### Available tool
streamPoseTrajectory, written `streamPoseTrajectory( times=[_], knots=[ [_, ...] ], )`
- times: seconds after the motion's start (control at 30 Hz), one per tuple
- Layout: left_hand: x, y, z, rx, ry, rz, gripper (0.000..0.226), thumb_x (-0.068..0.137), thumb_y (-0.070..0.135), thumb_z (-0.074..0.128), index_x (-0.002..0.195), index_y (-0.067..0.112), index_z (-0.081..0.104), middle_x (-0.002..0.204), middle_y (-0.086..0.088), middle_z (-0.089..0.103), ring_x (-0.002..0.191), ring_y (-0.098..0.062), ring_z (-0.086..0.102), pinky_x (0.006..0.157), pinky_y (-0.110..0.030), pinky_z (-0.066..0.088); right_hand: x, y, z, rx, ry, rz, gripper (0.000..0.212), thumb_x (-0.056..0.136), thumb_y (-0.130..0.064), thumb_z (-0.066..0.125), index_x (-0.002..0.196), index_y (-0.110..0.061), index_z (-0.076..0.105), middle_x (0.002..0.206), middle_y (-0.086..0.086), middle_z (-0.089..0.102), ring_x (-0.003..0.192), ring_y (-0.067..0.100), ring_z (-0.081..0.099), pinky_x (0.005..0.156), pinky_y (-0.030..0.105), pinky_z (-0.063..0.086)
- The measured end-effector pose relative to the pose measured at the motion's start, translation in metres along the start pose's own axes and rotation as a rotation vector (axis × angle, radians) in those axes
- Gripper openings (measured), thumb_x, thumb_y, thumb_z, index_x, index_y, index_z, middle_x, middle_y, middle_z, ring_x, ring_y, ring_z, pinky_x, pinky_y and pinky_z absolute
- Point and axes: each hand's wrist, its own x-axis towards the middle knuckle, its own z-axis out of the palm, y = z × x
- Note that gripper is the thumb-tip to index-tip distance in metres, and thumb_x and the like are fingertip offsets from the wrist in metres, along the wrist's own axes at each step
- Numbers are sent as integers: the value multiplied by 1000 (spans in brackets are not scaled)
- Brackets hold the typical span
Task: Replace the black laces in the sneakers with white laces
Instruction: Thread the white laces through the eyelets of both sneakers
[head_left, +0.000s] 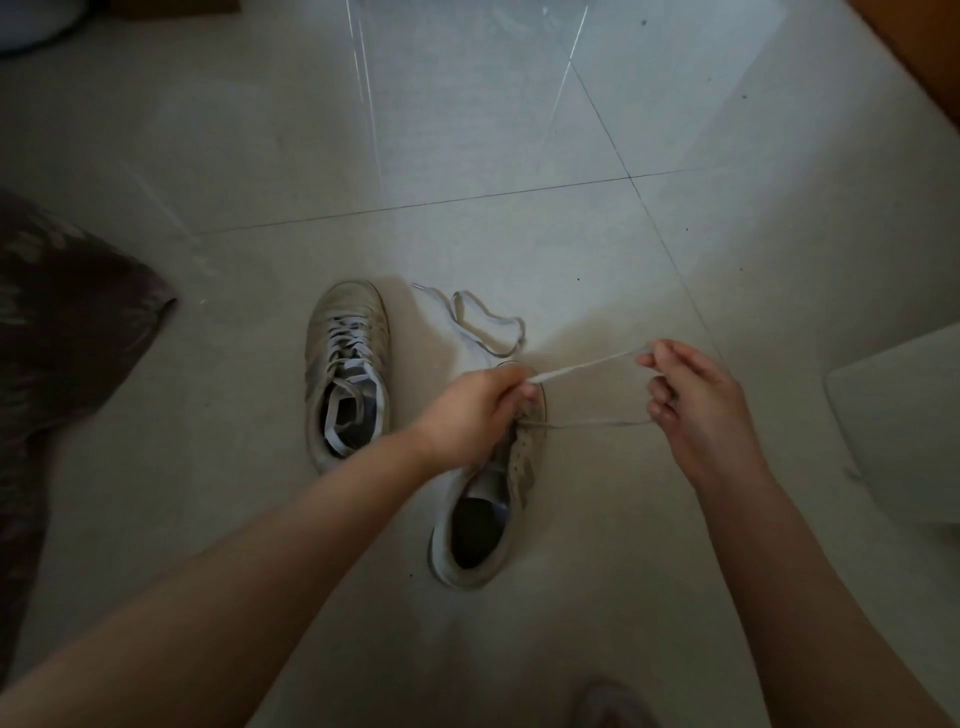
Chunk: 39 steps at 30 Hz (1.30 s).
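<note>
Two worn pale sneakers lie on the tiled floor. The left sneaker (345, 369) carries a white lace threaded through its eyelets. Over the toe of the right sneaker (483, 519) my left hand (475, 410) pinches one end of a white lace (582, 366). My right hand (696, 400) pinches the same lace further right, so two strands stretch between the shoe and that hand. A loose lace (485, 325) lies curled on the floor beyond the right sneaker; its colour is hard to tell in the dim light.
A dark patterned cushion (62, 332) sits at the left edge. A pale flat object (904, 415) lies at the right edge. Brown wooden furniture (924, 52) fills the top right corner. Light reflections streak the floor tiles ahead.
</note>
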Motion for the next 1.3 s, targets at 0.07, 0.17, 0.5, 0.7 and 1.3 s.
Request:
streamPoseTrajectory(
  times=[0.07,0.17,0.5,0.7,1.3],
  knots=[
    [1,-8,-15,46,-20,-31,24,100,23,43,94,8,61,75,2,57,66,-9,51,65,-25,41,3,2,-7,32,79,40,14,96,-8,51,87,-13,60,77,0,61,46,4,37,39,14,27],
    [1,-20,-29,233,-40,-98,22,100,24,41,98,14,61,84,3,58,75,-15,53,70,-30,43,2,8,-9,33,112,44,14,96,-8,51,87,-14,61,78,1,60,44,2,37,38,13,26],
    [-5,-49,-41,537,-191,-317,19,97,18,41,104,22,58,103,-4,64,92,-24,60,79,-34,49,15,0,-9,163,244,-53,17,96,-7,50,85,-15,59,74,-1,57,45,2,38,39,15,25],
    [-6,-49,-39,657,-173,-350,20,96,17,41,108,22,56,105,-5,62,90,-24,59,68,-30,40,26,-1,-8,235,264,27,20,96,-4,46,83,-14,57,68,0,56,49,5,41,39,15,27],
    [-11,-62,19,217,-109,-616,19,93,13,50,106,12,64,108,-11,65,101,-27,59,91,-36,48,21,24,5,-9,155,200,12,94,-10,55,85,-16,60,63,-6,68,59,4,62,49,15,42]
  ],
)
